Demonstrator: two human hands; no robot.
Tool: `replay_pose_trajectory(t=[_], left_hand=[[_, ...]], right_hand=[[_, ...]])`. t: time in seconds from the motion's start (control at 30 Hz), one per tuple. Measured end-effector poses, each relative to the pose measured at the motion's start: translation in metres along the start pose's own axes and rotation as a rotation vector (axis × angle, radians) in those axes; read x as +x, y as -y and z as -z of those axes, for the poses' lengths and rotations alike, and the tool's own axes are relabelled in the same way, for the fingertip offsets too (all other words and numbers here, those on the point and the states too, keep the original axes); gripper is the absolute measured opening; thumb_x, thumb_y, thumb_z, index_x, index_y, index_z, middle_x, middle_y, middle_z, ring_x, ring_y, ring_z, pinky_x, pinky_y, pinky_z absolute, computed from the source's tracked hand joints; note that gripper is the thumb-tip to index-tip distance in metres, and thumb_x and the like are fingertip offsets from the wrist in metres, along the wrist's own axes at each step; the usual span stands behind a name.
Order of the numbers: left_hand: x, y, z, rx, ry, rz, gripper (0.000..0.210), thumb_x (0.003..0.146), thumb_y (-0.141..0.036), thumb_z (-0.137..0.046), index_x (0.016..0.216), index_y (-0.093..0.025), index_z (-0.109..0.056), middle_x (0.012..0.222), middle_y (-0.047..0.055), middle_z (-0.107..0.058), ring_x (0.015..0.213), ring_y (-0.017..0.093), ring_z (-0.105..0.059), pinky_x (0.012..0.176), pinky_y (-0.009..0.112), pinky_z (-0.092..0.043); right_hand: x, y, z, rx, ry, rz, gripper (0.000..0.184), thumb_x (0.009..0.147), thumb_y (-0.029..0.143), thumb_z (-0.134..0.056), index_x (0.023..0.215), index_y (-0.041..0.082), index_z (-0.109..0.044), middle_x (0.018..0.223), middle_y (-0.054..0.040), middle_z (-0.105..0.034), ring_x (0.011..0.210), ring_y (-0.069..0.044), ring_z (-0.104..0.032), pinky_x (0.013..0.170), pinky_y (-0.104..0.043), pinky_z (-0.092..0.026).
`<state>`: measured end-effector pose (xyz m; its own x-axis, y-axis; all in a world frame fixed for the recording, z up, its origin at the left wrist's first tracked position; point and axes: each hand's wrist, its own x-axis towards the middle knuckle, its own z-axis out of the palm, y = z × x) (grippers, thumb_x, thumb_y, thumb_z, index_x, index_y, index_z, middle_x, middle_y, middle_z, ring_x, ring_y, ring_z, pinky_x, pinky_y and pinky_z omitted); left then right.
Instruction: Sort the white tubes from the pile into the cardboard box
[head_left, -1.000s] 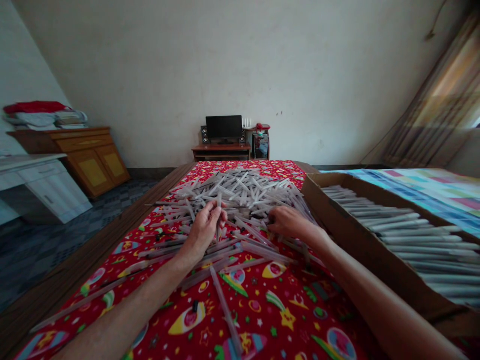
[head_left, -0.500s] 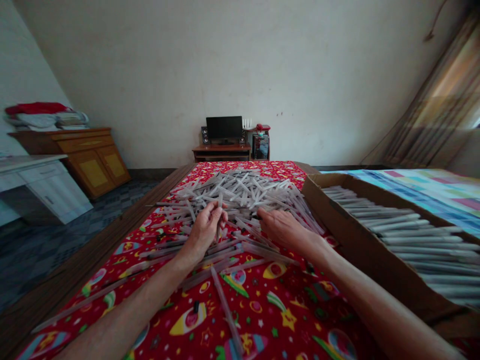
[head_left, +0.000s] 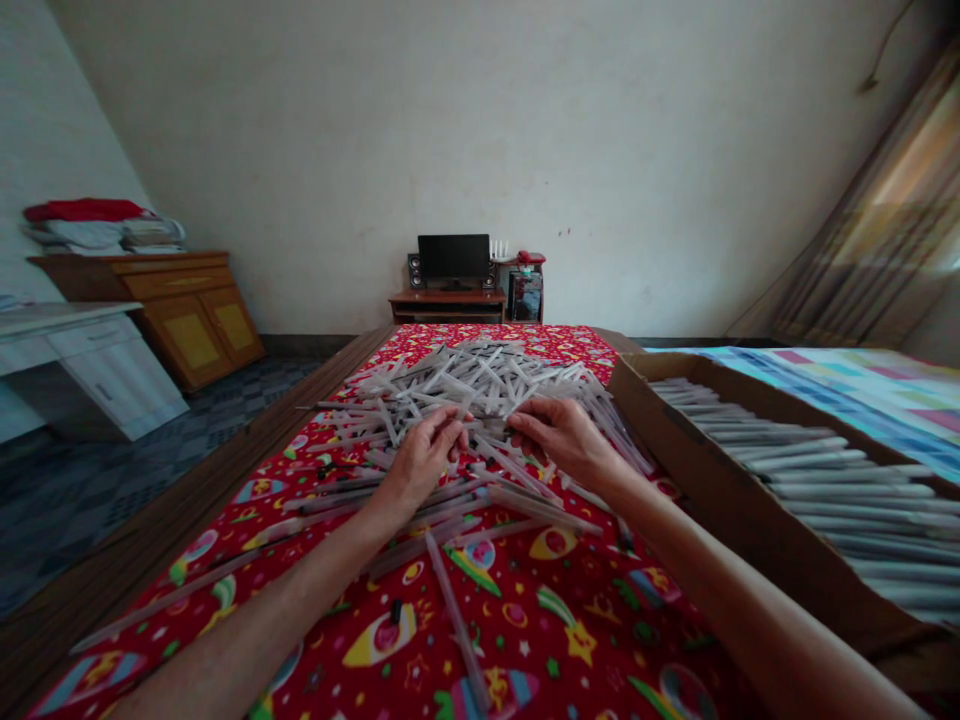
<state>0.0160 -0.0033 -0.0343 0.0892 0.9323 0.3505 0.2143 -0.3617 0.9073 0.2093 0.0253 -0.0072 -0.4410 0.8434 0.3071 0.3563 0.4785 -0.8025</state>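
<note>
My left hand (head_left: 429,458) is closed in a pinch over the near side of a pile of thin, translucent plastic tubes (head_left: 487,375). Between its thumb and fingers is a slim translucent tube (head_left: 465,408), mostly hidden by the hand. A short gap away, on the right, my right hand (head_left: 559,436) has thumb and fingertips pressed together above the pile. Whatever it holds is too small to make out. A single tube (head_left: 456,620) lies nearer to me on the red patterned cloth (head_left: 555,585), beside a small black cap-like piece (head_left: 396,611).
A long cardboard box (head_left: 675,470) on the right holds many greyish tubes (head_left: 847,490) laid side by side. Behind it is a checked cloth (head_left: 862,375). Further off stand a monitor (head_left: 454,257) on a low desk and a wooden cabinet (head_left: 191,315).
My right hand has lifted slightly, with its fingers now pinched toward my left hand. My left hand has shifted right, and its tube leans more to the right.
</note>
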Motion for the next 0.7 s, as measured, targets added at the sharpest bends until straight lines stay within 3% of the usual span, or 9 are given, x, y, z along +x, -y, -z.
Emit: replay_pose_trajectory(t=[0.1,0.2,0.4,0.53,0.7], left_hand=[[-0.003,-0.002,-0.003,0.137,0.082,-0.051,0.024,0.084,-0.033,-0.045,0.095,-0.017,-0.061,0.062,-0.001,-0.055,0.051,0.01,-0.046,0.051,0.02,-0.036],[-0.005,-0.004,-0.007,0.237,0.094,-0.122,0.023,0.084,-0.031,-0.048,0.091,-0.018,-0.066,0.061,-0.001,-0.058,0.052,0.012,-0.048,0.053,0.022,-0.037],[-0.006,-0.007,-0.007,0.313,0.079,-0.183,0.023,0.084,-0.026,-0.049,0.094,-0.02,-0.068,0.072,0.001,-0.067,0.064,0.016,-0.059,0.063,0.024,-0.044],[-0.006,-0.009,-0.005,0.37,0.056,-0.219,0.023,0.084,-0.026,-0.05,0.097,-0.02,-0.068,0.09,0.005,-0.07,0.083,0.02,-0.063,0.076,0.028,-0.046],[-0.006,-0.01,-0.003,0.43,0.045,-0.246,0.024,0.084,-0.025,-0.05,0.099,-0.018,-0.067,0.095,0.007,-0.07,0.087,0.02,-0.063,0.078,0.029,-0.046]], right_hand=[[0.003,0.002,0.004,0.242,-0.033,-0.043,0.026,0.075,0.036,-0.054,0.075,0.012,-0.061,0.061,-0.0014,-0.06,0.047,-0.008,-0.048,0.045,-0.018,-0.037],[0.004,0.003,0.008,0.308,-0.079,-0.021,0.025,0.069,0.032,-0.06,0.083,0.012,-0.064,0.063,-0.0009,-0.061,0.052,-0.009,-0.051,0.051,-0.02,-0.042],[-0.002,0.006,0.013,0.093,-0.005,0.116,0.017,0.073,0.023,-0.058,0.084,0.012,-0.065,0.069,-0.0014,-0.063,0.062,-0.01,-0.055,0.056,-0.02,-0.043],[-0.006,0.012,0.014,-0.109,-0.033,0.193,0.015,0.076,0.019,-0.056,0.084,0.013,-0.066,0.069,-0.001,-0.063,0.062,-0.01,-0.055,0.058,-0.02,-0.042],[-0.008,0.02,0.015,-0.211,-0.083,0.281,0.015,0.077,0.016,-0.055,0.084,0.014,-0.069,0.08,-0.0038,-0.066,0.072,-0.012,-0.058,0.066,-0.021,-0.042]])
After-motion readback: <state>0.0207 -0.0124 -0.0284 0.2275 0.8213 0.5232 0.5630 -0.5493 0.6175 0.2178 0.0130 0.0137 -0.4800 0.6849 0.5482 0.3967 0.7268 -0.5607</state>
